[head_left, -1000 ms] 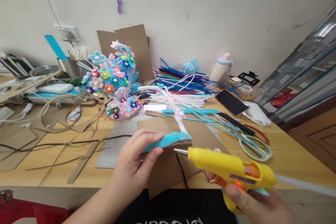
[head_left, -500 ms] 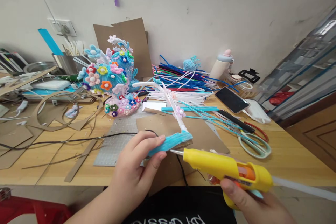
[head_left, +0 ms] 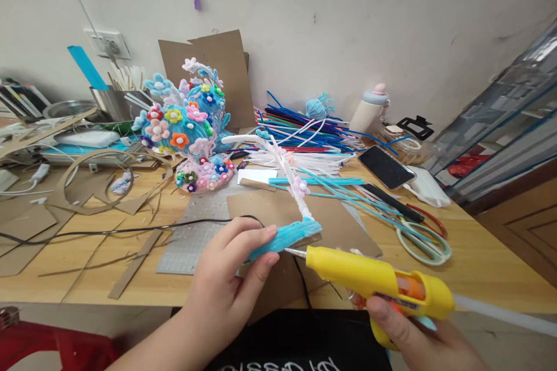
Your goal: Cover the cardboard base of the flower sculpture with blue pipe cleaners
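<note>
Between the thumb and fingers of my left hand is a strip of cardboard covered in blue pipe cleaners. From its far end rises a white pipe-cleaner stem with small flowers on it, bending over to the left at the top. My right hand grips a yellow hot glue gun by its handle. The gun's metal nozzle meets the lower edge of the blue strip; whether glue is coming out cannot be made out. A clear glue stick sticks out of the gun's back.
A flower-covered pipe-cleaner piece stands at the back left. Behind lie heaped pipe cleaners. Scissors and a phone are on the right. Cardboard scraps lie left, crossed by a black cord. A cutting mat lies beneath.
The whole view has shifted slightly. Both hands keep their holds, and the nozzle stays at the lower edge of the blue strip.
</note>
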{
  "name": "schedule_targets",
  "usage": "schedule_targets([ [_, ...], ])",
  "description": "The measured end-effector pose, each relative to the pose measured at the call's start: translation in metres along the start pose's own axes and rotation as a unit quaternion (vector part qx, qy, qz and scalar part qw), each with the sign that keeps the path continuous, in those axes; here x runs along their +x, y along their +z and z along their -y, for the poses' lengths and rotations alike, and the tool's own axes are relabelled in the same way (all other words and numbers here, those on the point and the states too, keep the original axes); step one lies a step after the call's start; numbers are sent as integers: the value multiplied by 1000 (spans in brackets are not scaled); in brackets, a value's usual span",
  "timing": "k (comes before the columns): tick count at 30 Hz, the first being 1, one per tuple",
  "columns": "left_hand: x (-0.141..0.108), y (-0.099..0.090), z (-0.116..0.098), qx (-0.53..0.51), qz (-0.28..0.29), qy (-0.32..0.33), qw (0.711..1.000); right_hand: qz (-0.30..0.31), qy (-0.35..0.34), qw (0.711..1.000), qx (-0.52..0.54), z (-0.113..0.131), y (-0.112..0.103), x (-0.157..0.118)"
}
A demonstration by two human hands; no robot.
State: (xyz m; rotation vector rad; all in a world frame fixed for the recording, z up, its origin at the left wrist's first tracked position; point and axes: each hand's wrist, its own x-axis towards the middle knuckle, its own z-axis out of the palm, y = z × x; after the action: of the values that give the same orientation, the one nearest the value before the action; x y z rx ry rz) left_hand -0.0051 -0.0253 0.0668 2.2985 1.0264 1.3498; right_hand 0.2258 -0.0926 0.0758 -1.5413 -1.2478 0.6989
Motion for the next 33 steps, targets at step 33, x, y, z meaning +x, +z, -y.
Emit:
schedule_targets([
  [33,-6,-4,5,-11,-20,3,1000,-13,57,998,-32,-7,-13,2],
])
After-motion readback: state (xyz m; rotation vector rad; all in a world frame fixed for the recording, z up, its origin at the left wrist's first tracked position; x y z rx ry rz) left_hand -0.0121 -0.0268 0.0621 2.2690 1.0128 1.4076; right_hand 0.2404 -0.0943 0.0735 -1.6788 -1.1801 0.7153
